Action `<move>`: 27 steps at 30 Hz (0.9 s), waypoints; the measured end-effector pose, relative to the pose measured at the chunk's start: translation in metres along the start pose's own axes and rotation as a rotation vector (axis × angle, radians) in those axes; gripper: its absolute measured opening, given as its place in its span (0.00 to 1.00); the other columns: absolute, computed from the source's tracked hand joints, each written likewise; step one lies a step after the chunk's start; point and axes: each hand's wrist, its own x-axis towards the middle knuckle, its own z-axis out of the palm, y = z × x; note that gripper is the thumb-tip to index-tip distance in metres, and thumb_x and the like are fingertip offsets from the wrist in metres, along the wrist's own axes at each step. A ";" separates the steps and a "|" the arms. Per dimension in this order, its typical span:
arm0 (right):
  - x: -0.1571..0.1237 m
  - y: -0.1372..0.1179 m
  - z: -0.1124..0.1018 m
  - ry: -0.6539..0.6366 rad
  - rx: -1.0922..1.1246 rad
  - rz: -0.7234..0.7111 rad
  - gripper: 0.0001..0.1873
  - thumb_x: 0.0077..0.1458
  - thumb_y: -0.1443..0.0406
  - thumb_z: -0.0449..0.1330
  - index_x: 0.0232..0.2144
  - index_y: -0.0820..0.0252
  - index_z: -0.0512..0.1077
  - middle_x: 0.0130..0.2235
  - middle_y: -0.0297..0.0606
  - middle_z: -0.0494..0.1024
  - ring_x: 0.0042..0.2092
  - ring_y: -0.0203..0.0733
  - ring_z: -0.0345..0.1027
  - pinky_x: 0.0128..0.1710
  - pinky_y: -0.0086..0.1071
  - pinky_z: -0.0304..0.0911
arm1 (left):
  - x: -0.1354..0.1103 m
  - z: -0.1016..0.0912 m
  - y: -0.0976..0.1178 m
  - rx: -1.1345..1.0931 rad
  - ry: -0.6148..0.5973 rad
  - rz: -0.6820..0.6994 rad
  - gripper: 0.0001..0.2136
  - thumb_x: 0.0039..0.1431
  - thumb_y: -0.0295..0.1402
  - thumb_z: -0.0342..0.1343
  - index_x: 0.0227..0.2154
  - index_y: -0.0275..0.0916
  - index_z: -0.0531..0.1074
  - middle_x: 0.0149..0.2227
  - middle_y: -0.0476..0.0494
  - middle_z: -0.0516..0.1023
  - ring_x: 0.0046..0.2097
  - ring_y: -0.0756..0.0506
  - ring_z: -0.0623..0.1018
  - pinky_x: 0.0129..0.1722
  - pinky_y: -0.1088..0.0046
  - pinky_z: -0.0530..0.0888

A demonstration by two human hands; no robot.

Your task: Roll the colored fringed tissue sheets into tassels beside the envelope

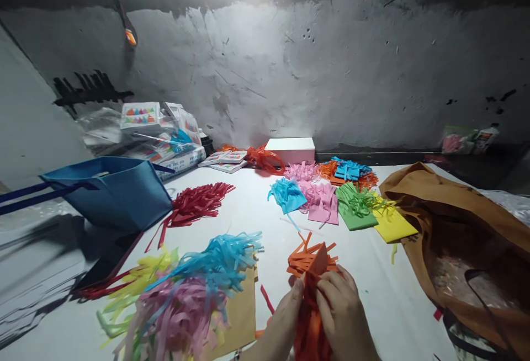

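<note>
Near the front of the white table, my left hand (285, 311) and my right hand (342, 306) are closed on an orange fringed tissue paper (318, 261) from both sides. Its cut strips splay out beyond my fingertips, and more orange paper hangs down between my palms. Part of the paper is hidden by my fingers. To the left lies a heap of fringed tissue in pink (182, 308), blue (219, 259) and yellow (155, 267), partly over a tan paper sheet (242, 317). A thin red strip (267, 299) lies beside my left hand.
Folded fringed packs in blue (290, 195), pink (325, 206), green (356, 209) and yellow (391, 223) lie farther back. A brown bag (414, 201) gapes at the right. A blue bag (120, 195) and dark red fringe (201, 203) are left. A white box (290, 146) stands by the wall.
</note>
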 end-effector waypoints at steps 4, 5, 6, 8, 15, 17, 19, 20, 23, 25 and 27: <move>0.002 0.004 -0.004 -0.082 0.165 0.188 0.11 0.59 0.72 0.52 0.27 0.55 0.68 0.30 0.31 0.73 0.34 0.41 0.70 0.55 0.57 0.60 | -0.002 0.000 0.009 -0.001 0.000 0.041 0.32 0.63 0.57 0.52 0.59 0.39 0.70 0.63 0.37 0.70 0.65 0.36 0.65 0.69 0.50 0.53; 0.003 0.004 -0.005 -0.099 0.189 0.223 0.11 0.58 0.72 0.53 0.26 0.55 0.68 0.29 0.31 0.72 0.34 0.42 0.70 0.55 0.56 0.60 | -0.003 0.000 0.011 0.016 0.006 0.032 0.31 0.62 0.57 0.53 0.60 0.40 0.70 0.64 0.38 0.69 0.67 0.36 0.64 0.70 0.51 0.53; 0.005 0.004 -0.007 -0.113 0.204 0.247 0.11 0.58 0.71 0.54 0.25 0.55 0.68 0.29 0.31 0.72 0.34 0.42 0.70 0.54 0.55 0.60 | -0.005 0.000 0.013 0.035 0.017 0.021 0.31 0.62 0.56 0.54 0.60 0.41 0.70 0.65 0.39 0.69 0.67 0.36 0.63 0.70 0.52 0.53; 0.008 0.003 -0.011 -0.131 0.216 0.279 0.11 0.56 0.71 0.56 0.23 0.55 0.67 0.28 0.31 0.73 0.35 0.43 0.70 0.51 0.50 0.63 | -0.007 0.000 0.014 0.076 0.048 0.008 0.31 0.61 0.56 0.55 0.60 0.41 0.70 0.65 0.40 0.69 0.68 0.36 0.62 0.69 0.54 0.55; 0.019 0.001 -0.022 -0.215 0.273 0.364 0.13 0.53 0.71 0.63 0.20 0.56 0.66 0.28 0.30 0.74 0.36 0.41 0.71 0.38 0.33 0.67 | 0.000 -0.003 0.014 0.189 0.095 0.005 0.23 0.62 0.53 0.55 0.47 0.40 0.77 0.48 0.42 0.80 0.51 0.38 0.75 0.54 0.62 0.72; 0.021 0.005 -0.024 -0.237 0.293 0.358 0.13 0.53 0.71 0.63 0.20 0.56 0.66 0.28 0.28 0.74 0.34 0.38 0.71 0.35 0.29 0.68 | 0.004 -0.005 0.016 0.295 0.089 0.040 0.21 0.65 0.52 0.51 0.39 0.38 0.76 0.39 0.44 0.80 0.42 0.41 0.75 0.43 0.67 0.74; 0.021 0.009 -0.025 -0.228 0.287 0.343 0.13 0.54 0.70 0.63 0.21 0.56 0.65 0.27 0.28 0.74 0.31 0.36 0.71 0.32 0.27 0.68 | 0.007 -0.008 0.019 0.445 0.091 0.094 0.20 0.68 0.49 0.47 0.33 0.38 0.73 0.32 0.47 0.76 0.35 0.45 0.73 0.35 0.71 0.71; 0.020 0.011 -0.026 -0.203 0.267 0.331 0.13 0.56 0.68 0.61 0.21 0.56 0.65 0.27 0.29 0.73 0.31 0.37 0.71 0.31 0.28 0.69 | 0.007 -0.009 0.021 0.503 0.089 0.116 0.19 0.69 0.47 0.46 0.31 0.38 0.71 0.30 0.48 0.75 0.32 0.46 0.71 0.33 0.71 0.69; 0.016 0.013 -0.024 -0.066 0.167 0.272 0.08 0.59 0.66 0.56 0.27 0.56 0.67 0.31 0.36 0.76 0.36 0.45 0.72 0.41 0.42 0.70 | 0.006 -0.009 0.027 0.654 0.082 0.182 0.16 0.70 0.41 0.46 0.29 0.40 0.69 0.28 0.48 0.74 0.30 0.46 0.69 0.32 0.71 0.66; 0.011 0.011 -0.019 0.023 0.051 0.156 0.08 0.59 0.66 0.55 0.40 0.58 0.71 0.41 0.44 0.79 0.45 0.53 0.73 0.49 0.54 0.67 | 0.004 -0.007 0.028 0.823 0.065 0.248 0.15 0.70 0.37 0.43 0.30 0.40 0.70 0.30 0.46 0.77 0.30 0.45 0.72 0.33 0.71 0.67; 0.007 0.007 -0.013 0.042 -0.093 0.000 0.22 0.58 0.69 0.54 0.55 0.62 0.67 0.51 0.50 0.78 0.50 0.56 0.73 0.52 0.58 0.66 | 0.003 -0.005 0.028 1.026 0.041 0.327 0.14 0.71 0.33 0.41 0.33 0.41 0.70 0.32 0.44 0.80 0.31 0.44 0.76 0.33 0.71 0.70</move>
